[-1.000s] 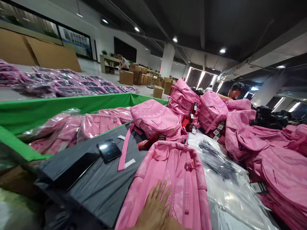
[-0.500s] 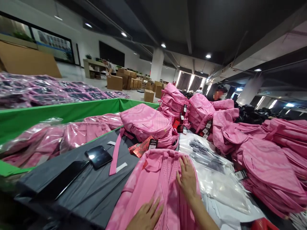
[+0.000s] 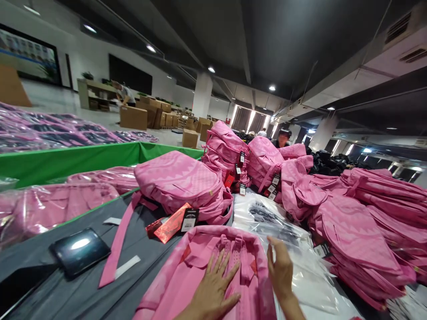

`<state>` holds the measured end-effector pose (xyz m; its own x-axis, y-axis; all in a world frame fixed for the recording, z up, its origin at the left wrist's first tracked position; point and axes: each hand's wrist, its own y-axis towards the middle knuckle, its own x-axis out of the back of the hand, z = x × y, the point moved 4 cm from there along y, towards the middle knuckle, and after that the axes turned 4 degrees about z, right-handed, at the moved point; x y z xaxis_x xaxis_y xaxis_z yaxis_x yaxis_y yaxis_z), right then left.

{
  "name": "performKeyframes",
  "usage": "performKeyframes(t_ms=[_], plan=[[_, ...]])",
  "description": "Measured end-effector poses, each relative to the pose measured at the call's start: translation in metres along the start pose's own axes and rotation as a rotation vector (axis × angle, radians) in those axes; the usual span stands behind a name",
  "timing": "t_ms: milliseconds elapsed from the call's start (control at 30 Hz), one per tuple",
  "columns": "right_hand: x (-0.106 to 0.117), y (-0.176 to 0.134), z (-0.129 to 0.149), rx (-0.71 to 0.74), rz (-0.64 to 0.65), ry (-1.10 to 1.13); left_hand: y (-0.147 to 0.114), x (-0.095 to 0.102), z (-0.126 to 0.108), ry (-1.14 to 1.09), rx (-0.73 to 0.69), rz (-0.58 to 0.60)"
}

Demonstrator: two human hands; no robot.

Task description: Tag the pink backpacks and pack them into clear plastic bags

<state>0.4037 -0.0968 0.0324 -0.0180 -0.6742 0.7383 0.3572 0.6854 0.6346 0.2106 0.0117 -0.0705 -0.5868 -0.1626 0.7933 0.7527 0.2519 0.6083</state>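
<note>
A pink backpack (image 3: 187, 275) lies in front of me with its shoulder straps facing up. My left hand (image 3: 216, 284) rests flat on the straps, fingers spread. Just off the bag's right edge is my right hand (image 3: 280, 269), its fingers bent but apart and holding nothing that I can see. It hovers over or touches a stack of clear plastic bags (image 3: 310, 275); which of the two I cannot tell. Behind the backpack lies another pink backpack (image 3: 180, 180), with a red tag (image 3: 175, 222) and a black-and-white tag (image 3: 189, 220) hanging from it.
A dark phone-like device (image 3: 80, 251) lies on the grey tabletop (image 3: 83, 298) at left. Beyond it, a green-walled bin (image 3: 73, 160) holds bagged pink backpacks (image 3: 66, 200). Piles of pink backpacks (image 3: 360, 240) stand at right. Cardboard boxes (image 3: 133, 118) and people are farther back.
My left hand has moved up the backpack onto its straps. The right hand has left the straps for the bag's right side. The camera view has shifted right and closer.
</note>
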Motion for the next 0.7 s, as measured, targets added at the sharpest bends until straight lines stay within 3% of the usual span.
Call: performKeyframes(t_ms=[33, 133, 200, 300, 400, 500, 600, 700], plan=[[0.010, 0.026, -0.022, -0.063, 0.080, -0.132, -0.002, -0.001, 0.000, 0.030, -0.013, -0.021], [0.019, 0.090, -0.088, -0.147, 0.204, -0.229, -0.002, 0.006, 0.002, 0.145, -0.057, -0.115], [0.006, 0.112, -0.121, -0.153, 0.272, -0.240, 0.001, 0.010, 0.003, 0.200, -0.087, -0.149], [-0.027, 0.115, -0.146, -0.116, 0.352, -0.217, 0.004, 0.010, 0.005, 0.240, -0.093, -0.141], [-0.052, 0.108, -0.147, -0.048, 0.410, -0.134, 0.003, 0.005, 0.006, 0.247, -0.085, -0.099], [-0.055, 0.116, -0.139, 0.002, 0.442, -0.018, -0.001, 0.001, 0.007, 0.194, -0.059, -0.050], [-0.028, 0.141, -0.125, -0.013, 0.352, 0.086, -0.004, -0.004, 0.009, 0.064, -0.011, 0.054], [0.021, 0.167, -0.096, -0.030, 0.196, 0.173, -0.004, -0.008, 0.010, -0.056, 0.037, 0.159]])
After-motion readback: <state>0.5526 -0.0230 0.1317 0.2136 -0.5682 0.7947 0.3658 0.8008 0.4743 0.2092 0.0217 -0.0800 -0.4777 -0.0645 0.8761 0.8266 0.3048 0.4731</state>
